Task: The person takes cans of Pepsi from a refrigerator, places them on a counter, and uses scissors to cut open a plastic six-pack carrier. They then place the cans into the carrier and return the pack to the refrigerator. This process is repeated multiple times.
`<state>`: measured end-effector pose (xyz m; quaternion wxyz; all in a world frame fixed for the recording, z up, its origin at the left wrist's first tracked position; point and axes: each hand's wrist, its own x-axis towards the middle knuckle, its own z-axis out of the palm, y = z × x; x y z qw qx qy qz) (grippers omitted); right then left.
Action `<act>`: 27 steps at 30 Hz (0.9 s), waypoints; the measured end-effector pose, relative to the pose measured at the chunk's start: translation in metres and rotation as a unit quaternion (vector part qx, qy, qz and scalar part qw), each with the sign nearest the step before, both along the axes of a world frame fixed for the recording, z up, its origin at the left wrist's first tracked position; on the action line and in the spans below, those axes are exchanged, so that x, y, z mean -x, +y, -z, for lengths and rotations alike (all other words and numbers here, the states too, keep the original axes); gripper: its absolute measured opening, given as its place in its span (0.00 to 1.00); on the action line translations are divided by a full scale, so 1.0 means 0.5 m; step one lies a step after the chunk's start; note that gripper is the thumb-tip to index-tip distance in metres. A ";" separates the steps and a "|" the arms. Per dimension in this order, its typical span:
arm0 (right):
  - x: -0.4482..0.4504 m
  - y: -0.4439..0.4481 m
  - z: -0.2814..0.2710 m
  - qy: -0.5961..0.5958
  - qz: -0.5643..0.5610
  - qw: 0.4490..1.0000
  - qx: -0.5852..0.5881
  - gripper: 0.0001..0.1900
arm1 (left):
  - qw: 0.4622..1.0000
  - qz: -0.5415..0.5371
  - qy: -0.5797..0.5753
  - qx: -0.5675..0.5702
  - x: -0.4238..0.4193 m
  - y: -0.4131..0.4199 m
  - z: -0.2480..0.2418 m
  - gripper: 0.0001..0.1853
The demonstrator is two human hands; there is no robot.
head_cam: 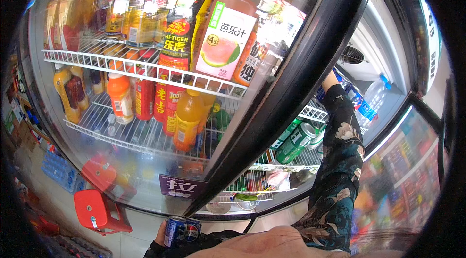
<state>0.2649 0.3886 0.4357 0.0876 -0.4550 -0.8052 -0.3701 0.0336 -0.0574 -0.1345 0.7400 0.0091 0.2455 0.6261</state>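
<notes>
At the lower edge of the head view, my left hand grips a blue Pepsi can, held low in front of the fridge. My right arm, in a dark floral sleeve, reaches up into the open drinks fridge. Only the wrist and part of my right hand show, near the top shelf; the fingers are hidden behind the black door frame. Blue packs or cans lie close around that hand. A water bottle with a blue label stands to its right.
Green cans lie on the wire shelf below my arm. The glass door stands ajar on the left, with shelved bottles such as a pink juice bottle seen through it. A red plastic stool is on the tiled floor at lower left.
</notes>
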 end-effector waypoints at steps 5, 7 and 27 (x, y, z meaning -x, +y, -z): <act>-0.025 0.019 -0.014 -0.005 -0.005 0.999 -0.045 0.11 | 1.000 -0.001 -0.009 0.007 -0.002 -0.006 0.025 0.40; -0.044 0.033 -0.011 -0.016 -0.004 0.998 -0.067 0.10 | 1.000 0.004 -0.001 0.010 -0.001 -0.004 -0.007 0.39; -0.051 0.125 0.025 -0.178 0.100 0.973 -0.105 0.13 | 1.000 0.000 0.016 -0.004 0.005 0.004 -0.013 0.41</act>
